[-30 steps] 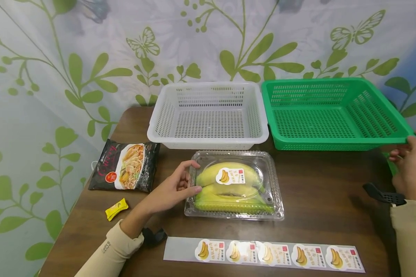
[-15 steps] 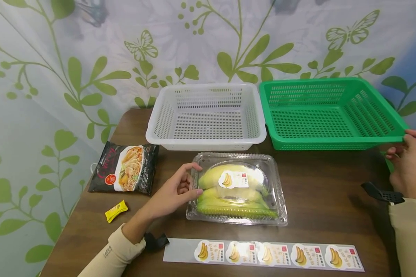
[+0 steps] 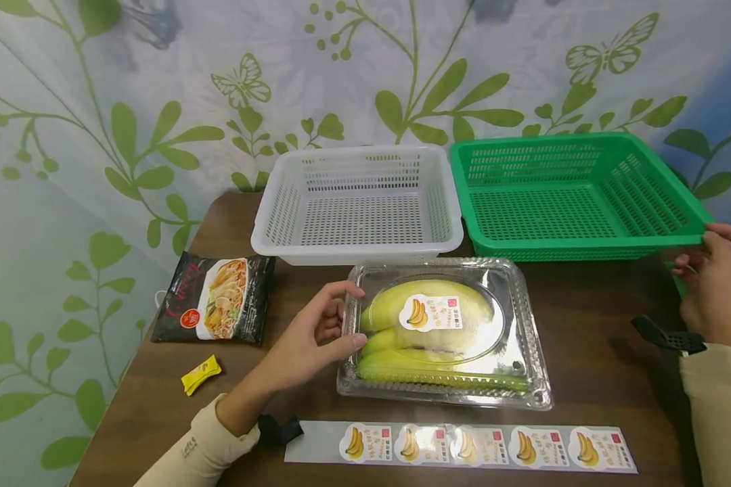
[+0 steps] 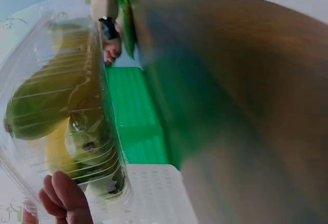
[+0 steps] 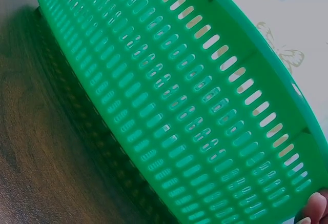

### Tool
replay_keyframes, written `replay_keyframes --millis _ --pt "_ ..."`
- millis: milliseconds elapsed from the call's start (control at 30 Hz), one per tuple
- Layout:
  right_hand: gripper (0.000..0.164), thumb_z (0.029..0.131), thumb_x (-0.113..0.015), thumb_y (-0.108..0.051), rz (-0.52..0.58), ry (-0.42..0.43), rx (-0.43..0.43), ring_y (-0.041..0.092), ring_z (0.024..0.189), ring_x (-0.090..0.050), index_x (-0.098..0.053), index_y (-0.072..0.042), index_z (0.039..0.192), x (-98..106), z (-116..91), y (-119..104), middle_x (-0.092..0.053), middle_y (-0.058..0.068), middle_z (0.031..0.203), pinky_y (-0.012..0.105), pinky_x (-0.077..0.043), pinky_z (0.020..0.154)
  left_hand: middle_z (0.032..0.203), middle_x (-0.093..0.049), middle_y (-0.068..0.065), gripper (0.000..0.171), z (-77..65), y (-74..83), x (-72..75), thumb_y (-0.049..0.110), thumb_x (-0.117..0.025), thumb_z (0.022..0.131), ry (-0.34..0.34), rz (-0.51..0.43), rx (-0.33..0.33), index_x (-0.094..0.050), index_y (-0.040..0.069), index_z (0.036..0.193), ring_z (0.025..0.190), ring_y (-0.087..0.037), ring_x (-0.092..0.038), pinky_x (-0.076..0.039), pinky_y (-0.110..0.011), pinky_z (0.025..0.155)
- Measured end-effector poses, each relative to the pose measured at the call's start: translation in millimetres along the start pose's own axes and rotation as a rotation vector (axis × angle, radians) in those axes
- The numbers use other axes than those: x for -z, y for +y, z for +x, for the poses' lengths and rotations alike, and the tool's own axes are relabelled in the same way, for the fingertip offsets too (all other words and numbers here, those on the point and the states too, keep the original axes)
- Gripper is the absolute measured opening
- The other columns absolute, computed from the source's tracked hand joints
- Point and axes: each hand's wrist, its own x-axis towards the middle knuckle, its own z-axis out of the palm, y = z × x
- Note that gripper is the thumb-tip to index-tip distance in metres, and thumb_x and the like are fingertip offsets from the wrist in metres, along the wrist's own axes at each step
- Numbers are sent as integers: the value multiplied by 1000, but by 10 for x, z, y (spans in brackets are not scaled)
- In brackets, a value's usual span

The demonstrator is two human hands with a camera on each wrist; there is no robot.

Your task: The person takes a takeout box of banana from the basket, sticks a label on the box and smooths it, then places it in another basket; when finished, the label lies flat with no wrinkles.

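Note:
A clear plastic clamshell box of bananas (image 3: 432,304) with a banana sticker on its lid is held by its left side in my left hand (image 3: 329,331). The thumb and fingers grip that side. In the left wrist view the banana box (image 4: 66,96) appears raised off the table, with fingers (image 4: 66,196) curled at its end. My right hand (image 3: 721,291) pinches the front right corner of the green basket (image 3: 591,247). The right wrist view shows the green basket's slotted side (image 5: 169,96) and a fingertip (image 5: 315,207) at its corner.
A white basket (image 3: 356,253) stands left of the green one, against the patterned cloth (image 3: 317,67). A black noodle packet (image 3: 216,297) and small yellow wrapper (image 3: 201,374) lie at left. A strip of banana stickers (image 3: 463,446) lies along the front of the brown table (image 3: 591,345).
My left hand has lifted the banana box; it looks larger and has shifted slightly right. My right hand keeps its hold on the green basket's corner.

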Motion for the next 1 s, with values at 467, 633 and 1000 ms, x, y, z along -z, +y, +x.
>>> replay_keyframes --millis 467,633,1000 --pt "17 105 -57 -12 16 13 -21 13 61 -49 -56 -13 122 -26 -19 -73 -54 4 97 19 -43 49 84 -48 -11 53 586 416 -77 5 -70 94 47 -135 -74 -48 17 141 66 -16 -43 -41 -25 59" --pt "15 103 -60 -14 2 19 2 13 59 -51 -59 -12 118 -41 -3 -80 -57 5 94 19 -45 49 81 -50 -10 51 892 548 -72 5 -68 96 65 -159 -102 -48 18 140 66 -17 -44 -41 -26 62" --pt "13 103 -60 -11 -6 37 11 13 52 -54 -61 -10 116 -22 -30 -115 -61 7 82 20 -44 45 70 -49 -12 47 1514 685 -306 17 -73 95 30 -143 -65 -52 21 138 67 -28 -55 -45 -33 67"
